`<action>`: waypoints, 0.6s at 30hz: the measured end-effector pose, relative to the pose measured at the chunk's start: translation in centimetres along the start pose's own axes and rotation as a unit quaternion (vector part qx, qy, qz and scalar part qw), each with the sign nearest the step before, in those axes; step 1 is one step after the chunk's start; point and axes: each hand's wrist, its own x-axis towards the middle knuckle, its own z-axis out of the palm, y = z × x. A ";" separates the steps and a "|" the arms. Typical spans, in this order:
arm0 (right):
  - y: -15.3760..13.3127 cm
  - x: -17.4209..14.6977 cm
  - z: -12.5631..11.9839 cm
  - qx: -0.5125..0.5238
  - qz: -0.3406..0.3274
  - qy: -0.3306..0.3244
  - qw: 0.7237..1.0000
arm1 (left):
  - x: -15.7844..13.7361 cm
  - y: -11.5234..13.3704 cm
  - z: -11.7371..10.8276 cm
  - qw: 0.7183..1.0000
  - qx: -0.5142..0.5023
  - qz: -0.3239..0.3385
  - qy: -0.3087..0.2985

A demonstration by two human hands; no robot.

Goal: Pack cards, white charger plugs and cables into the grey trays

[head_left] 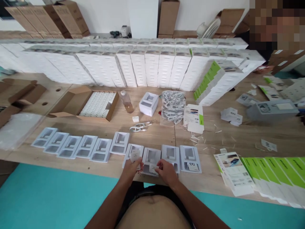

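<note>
My left hand (pixel 131 168) is closed around a small stack of white printed leaflets (pixel 135 155), above a white plastic tray (pixel 140 147). My right hand (pixel 167 171) pinches the edge of a white leaflet (pixel 153 168) over the lower part of the neighbouring tray (pixel 156 153). Right of that hand stands another tray (pixel 170 149), its lower part half hidden by my fingers. In the rightmost tray (pixel 198 159) a leaflet with a black symbol (pixel 193 166) lies in the lower compartment. Several more trays (pixel 101 149) stand in a row to the left.
Behind the trays are a carton of white chargers (pixel 96 104), a bottle (pixel 127 101), a stack of trays (pixel 149 103), bundled white cables (pixel 173 106) and a loose cable (pixel 138 128). White boxes (pixel 152 66) form a wall. Green-white sleeves (pixel 274 175) lie right. A co-worker's hand (pixel 263 69) shows beyond.
</note>
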 end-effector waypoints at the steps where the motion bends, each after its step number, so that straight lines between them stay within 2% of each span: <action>1: 0.3 0.3 0.9 -0.067 -0.009 -0.011 0.998 | -0.2 0.0 -0.8 1.000 -0.020 -0.011 0.016; 3: 0.4 0.6 2.6 -0.185 -0.031 -0.035 0.982 | -0.9 0.0 -2.2 0.997 -0.068 -0.030 0.035; 5: 0.2 0.8 3.8 -0.250 -0.042 -0.043 0.966 | -1.5 0.1 -3.4 0.991 -0.127 -0.038 0.036; 8: -0.8 0.8 4.9 -0.284 -0.043 -0.030 0.957 | -1.8 0.4 -5.3 0.980 -0.191 -0.047 0.013; 14: -3.3 -0.2 5.5 -0.365 -0.025 -0.007 0.930 | -0.8 1.4 -10.6 0.977 -0.196 -0.050 -0.065; 16: -4.1 -1.0 5.2 -0.367 -0.011 0.011 0.930 | -0.6 1.8 -12.3 0.979 -0.184 -0.046 -0.081; 18: -5.0 -1.9 4.6 -0.332 0.013 0.059 0.941 | -0.6 2.1 -13.5 0.981 -0.166 -0.054 -0.083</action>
